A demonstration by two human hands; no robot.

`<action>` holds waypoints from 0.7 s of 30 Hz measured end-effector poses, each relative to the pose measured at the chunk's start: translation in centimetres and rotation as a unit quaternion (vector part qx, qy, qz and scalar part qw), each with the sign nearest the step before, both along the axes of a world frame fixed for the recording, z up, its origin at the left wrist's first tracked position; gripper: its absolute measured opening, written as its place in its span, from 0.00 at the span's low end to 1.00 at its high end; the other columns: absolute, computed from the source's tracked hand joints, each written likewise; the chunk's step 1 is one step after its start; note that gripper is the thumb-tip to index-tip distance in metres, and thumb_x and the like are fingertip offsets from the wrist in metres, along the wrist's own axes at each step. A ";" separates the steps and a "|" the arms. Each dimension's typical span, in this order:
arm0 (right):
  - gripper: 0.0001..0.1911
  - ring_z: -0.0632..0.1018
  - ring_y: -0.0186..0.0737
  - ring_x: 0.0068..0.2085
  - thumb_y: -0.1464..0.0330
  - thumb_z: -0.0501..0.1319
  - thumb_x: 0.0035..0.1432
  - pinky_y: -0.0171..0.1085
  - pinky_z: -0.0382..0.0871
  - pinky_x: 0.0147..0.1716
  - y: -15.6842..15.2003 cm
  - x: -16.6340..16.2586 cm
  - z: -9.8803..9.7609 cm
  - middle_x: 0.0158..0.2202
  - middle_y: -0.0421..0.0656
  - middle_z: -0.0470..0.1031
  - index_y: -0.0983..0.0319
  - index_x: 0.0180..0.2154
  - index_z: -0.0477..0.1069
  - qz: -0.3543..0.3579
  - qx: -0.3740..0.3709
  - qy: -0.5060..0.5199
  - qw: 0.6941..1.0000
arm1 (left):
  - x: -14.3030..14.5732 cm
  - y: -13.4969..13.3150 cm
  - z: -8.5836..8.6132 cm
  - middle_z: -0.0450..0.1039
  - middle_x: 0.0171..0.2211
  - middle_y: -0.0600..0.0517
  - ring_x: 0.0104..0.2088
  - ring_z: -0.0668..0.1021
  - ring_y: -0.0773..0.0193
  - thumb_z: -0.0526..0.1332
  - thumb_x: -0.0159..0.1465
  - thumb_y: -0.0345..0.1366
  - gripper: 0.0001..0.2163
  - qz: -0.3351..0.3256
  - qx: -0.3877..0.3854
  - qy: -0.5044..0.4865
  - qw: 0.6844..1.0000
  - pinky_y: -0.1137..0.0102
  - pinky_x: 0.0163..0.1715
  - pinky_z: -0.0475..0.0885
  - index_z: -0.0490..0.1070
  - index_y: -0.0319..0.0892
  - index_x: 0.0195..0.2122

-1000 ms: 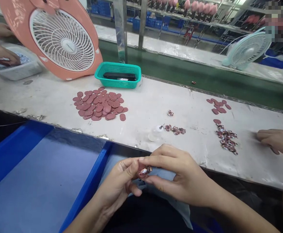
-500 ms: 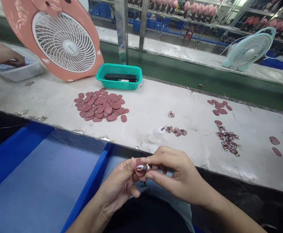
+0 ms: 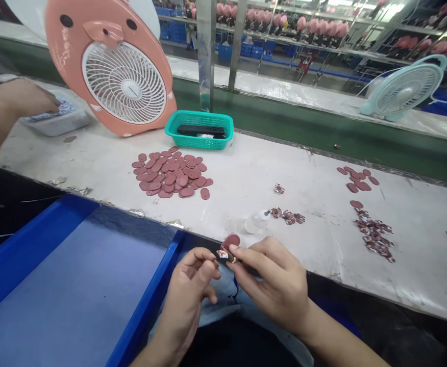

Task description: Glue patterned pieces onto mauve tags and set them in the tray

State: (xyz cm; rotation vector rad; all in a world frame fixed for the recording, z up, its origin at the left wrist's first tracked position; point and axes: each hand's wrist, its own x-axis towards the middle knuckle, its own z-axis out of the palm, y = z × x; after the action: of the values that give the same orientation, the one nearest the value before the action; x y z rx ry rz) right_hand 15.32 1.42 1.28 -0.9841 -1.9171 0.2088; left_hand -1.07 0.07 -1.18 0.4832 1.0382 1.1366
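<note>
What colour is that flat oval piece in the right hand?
The oval piece is dull brownish red, clearest in the head view.

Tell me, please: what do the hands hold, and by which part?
The right hand pinches a reddish oval disc with a small multicoloured piece, by the side nearest that hand. Whether the left hand touches them cannot be told.

- Factory: a green strip (image 3: 284, 120) is stretching behind the workbench (image 3: 242, 168).
- Small red pieces (image 3: 182, 180) are lying heaped.
- Blurred pink items (image 3: 323, 26), perhaps products, are standing in rows.
</note>
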 end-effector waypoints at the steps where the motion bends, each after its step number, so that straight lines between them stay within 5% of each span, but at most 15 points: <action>1: 0.16 0.71 0.35 0.31 0.79 0.65 0.58 0.35 0.70 0.30 0.0 -0.4 -0.4 0.30 0.44 0.75 0.67 0.50 0.73 -0.007 0.034 -0.020 0.999 | 0.0 -0.2 -0.1 0.71 0.27 0.54 0.26 0.71 0.68 0.76 0.47 0.50 0.17 0.022 0.022 0.020 0.999 0.79 0.15 0.69 0.77 0.45 0.31; 5: 0.18 0.69 0.37 0.29 0.80 0.64 0.59 0.36 0.67 0.27 0.4 -2.2 -1.6 0.28 0.44 0.75 0.69 0.52 0.71 0.004 0.103 -0.065 0.993 | -0.5 -0.2 -0.2 0.74 0.28 0.54 0.24 0.70 0.70 0.77 0.47 0.46 0.16 0.056 0.049 0.068 0.995 0.79 0.16 0.65 0.77 0.43 0.30; 12: 0.14 0.73 0.37 0.27 0.77 0.63 0.60 0.37 0.69 0.26 0.8 -5.6 -1.9 0.28 0.44 0.76 0.69 0.49 0.73 0.058 0.081 -0.087 0.991 | -3.5 -0.1 -1.0 0.76 0.33 0.50 0.28 0.74 0.66 0.73 0.50 0.52 0.18 0.113 -0.003 0.135 0.984 0.77 0.17 0.65 0.75 0.43 0.30; 17: 0.07 0.70 0.34 0.20 0.77 0.64 0.58 0.36 0.65 0.19 0.0 -5.8 -1.6 0.22 0.41 0.74 0.68 0.40 0.75 0.120 0.145 -0.085 0.978 | -11.3 1.4 -3.9 0.75 0.39 0.49 0.39 0.78 0.59 0.69 0.53 0.54 0.21 0.202 -0.038 0.258 0.944 0.75 0.22 0.69 0.73 0.43 0.37; 21: 0.06 0.72 0.34 0.19 0.79 0.62 0.59 0.35 0.67 0.18 0.2 -4.9 -2.7 0.21 0.41 0.74 0.68 0.39 0.75 0.116 0.125 -0.100 0.980 | -20.1 6.1 -7.9 0.76 0.42 0.46 0.44 0.79 0.56 0.66 0.62 0.45 0.16 0.233 -0.069 0.382 0.892 0.68 0.32 0.75 0.72 0.39 0.44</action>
State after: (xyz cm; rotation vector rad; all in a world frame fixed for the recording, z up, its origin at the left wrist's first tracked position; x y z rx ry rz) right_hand 10.39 1.64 -1.38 -0.6319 -2.1801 -0.0006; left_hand -21.18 6.16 -9.05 0.6027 1.9919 1.3056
